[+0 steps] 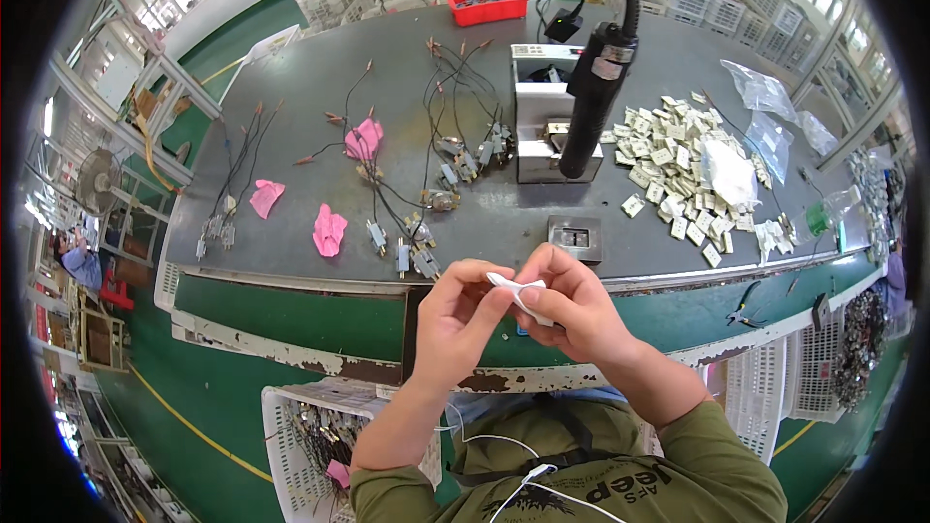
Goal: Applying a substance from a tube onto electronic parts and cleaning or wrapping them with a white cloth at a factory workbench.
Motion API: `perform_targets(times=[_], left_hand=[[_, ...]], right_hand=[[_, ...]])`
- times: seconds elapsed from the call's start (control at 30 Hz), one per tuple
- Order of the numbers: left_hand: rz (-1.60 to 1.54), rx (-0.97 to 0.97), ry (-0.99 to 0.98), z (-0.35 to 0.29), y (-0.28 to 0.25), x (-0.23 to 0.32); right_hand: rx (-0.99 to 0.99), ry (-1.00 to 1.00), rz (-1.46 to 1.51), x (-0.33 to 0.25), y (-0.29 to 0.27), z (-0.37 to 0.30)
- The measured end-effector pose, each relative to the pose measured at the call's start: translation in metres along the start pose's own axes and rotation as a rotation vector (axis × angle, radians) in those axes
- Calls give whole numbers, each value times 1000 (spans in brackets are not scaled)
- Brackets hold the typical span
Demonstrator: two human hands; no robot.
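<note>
A grey bench (320, 48) is stretching across the workroom. Over its near edge, the left hand (453, 318) is pinching a white piece (523, 291) at the left, the right hand (579, 305) gripping it at the right, fingers closely curled. Its long axis is slanting from far left to near right. A metal block (574, 238) is sitting just beyond, nearer the right hand.

Both the left hand (457, 322) and the right hand (586, 318) pinch a folded white piece (523, 296) at the table's near edge. Just beyond sits a metal fixture block (574, 238); farther off hangs a black electric screwdriver (595, 102). Cream rectangular parts (668, 157) heap right; wired components (423, 260) and pink scraps (329, 230) lie left.
</note>
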State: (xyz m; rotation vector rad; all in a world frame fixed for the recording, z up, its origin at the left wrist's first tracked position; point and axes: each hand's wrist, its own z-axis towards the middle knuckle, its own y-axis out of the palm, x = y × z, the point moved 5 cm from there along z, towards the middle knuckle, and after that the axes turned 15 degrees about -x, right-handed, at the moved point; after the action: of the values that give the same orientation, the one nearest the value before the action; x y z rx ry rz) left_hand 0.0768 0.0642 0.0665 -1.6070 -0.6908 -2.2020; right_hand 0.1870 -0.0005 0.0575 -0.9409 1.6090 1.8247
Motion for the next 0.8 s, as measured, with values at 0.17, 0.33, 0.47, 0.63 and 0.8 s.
perform_targets(times=[0.17, 0.33, 0.47, 0.63, 0.8], left_hand=[[-201, 41, -22, -3, 6, -15], [-263, 85, 0, -5, 5, -28], [-282, 120, 16, -7, 10, -33], [-71, -7, -24, -10, 8, -39], [1470, 163, -157, -3, -71, -14]], right_hand=[[54, 8, -272, -2, -2, -11], [61, -182, -524, 2, -5, -15], [117, -181, -640, 3, -8, -18], [175, -268, -676, 4, -16, -28], [296, -195, -698, -4, -50, -49]])
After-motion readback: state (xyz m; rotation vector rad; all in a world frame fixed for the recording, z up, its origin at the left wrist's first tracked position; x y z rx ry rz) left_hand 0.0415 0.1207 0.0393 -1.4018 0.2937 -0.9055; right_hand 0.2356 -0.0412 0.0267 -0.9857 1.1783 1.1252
